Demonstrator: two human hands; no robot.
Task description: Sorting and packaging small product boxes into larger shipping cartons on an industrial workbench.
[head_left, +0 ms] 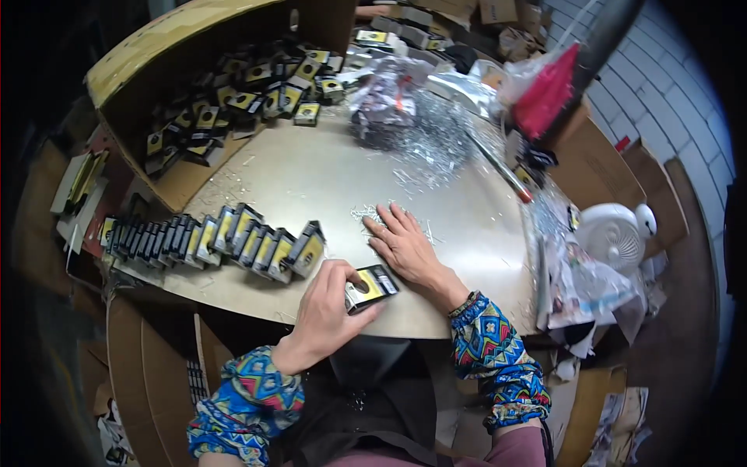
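Nearest to me are the patterned sleeves [498, 354] on both forearms and a dark apron [373, 409] between them, below the table edge. The left hand [327, 307] is clamped on a small box [378, 286], black and yellow with a dark round mark; its thumb lies along the near side. I find this box near the front edge of the table [311, 163], just beside the right wrist. The right hand [403, 243] is palm down with its fingers extended and slightly apart, the fingertips at a scatter of small silvery pieces [364, 211]; whether they press on these I cannot tell. To the left of the left hand, a row of similar boxes [204, 240] leans in a bent line toward the table's left side. At right, beside the table, I note a white fan [611, 236]. Farther off, a large silvery heap [443, 128] lies against a crumpled plastic bag [383, 101]. At far left, a big carton [156, 58] on its side holds a jumble of loose boxes [233, 101]. Beyond, at right, stands a white brick wall [654, 78].
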